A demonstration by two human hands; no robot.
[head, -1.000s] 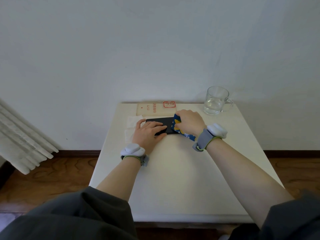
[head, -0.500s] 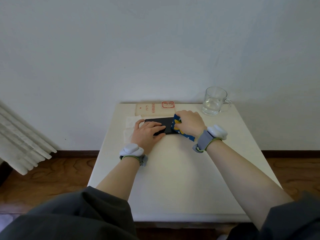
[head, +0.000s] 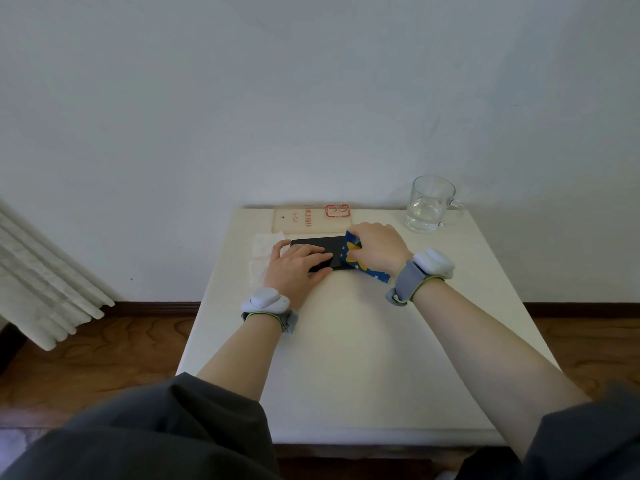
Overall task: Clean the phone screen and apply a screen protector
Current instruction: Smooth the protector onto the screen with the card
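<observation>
Left hand, fingers spread flat, is pinning the phone; right hand, at 3 o'clock, is pressing a blue cloth on it.

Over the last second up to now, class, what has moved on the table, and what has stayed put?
Almost nothing has moved. The right hand still presses the blue patterned cloth on the right end of the phone, shifting barely, if at all. The left hand still pins the phone's left end. The glass mug, flat packet and white tissue lie as before.
</observation>
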